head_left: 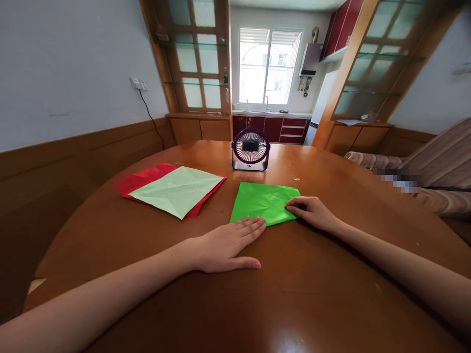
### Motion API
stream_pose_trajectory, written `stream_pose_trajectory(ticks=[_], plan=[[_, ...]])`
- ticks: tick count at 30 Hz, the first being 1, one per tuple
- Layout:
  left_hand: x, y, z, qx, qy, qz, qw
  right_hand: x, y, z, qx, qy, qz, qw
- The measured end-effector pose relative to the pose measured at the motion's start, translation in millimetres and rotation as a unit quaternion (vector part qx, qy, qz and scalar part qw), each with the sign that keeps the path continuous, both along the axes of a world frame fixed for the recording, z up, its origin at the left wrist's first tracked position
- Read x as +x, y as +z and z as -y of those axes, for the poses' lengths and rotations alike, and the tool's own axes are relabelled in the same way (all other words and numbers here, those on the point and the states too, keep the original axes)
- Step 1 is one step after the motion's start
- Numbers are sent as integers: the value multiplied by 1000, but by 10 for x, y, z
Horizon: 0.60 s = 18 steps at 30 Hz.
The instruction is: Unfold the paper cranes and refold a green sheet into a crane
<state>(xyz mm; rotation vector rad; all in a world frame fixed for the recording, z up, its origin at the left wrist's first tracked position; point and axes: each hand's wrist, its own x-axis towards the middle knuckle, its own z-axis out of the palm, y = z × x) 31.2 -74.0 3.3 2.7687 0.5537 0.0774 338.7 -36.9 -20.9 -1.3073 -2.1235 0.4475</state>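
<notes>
Flat on the worktop (294, 294), the left hand (224, 245) lay palm down with its fingers straight and together, the fingertips resting on the near edge of the bright green paper (263, 202). The right hand (312, 212) sat at that sheet's right corner, fingers curled loosely and pressing the edge down; it gripped nothing, and neither hand was closed around the paper. The two hands were apart, one at each lower side of the sheet.

The bright green paper lay creased and flat near the middle of the worktop, just in front of a small purple desk fan (250, 149) that stood upright facing the person. To the left, well apart from the hands, a pale green sheet (178, 189) rested on top of a red sheet (142, 180), whose edges showed around it. Beyond the worktop stood wooden cabinets with glass doors, and a window (268, 66) let in daylight above a counter.
</notes>
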Motion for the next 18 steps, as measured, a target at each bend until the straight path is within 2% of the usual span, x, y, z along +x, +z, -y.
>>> stream_pose_trajectory(ticks=[18], plan=[[39,58,48,-14,27,-5,1000,-29,42,27,7,-11,15,1000]])
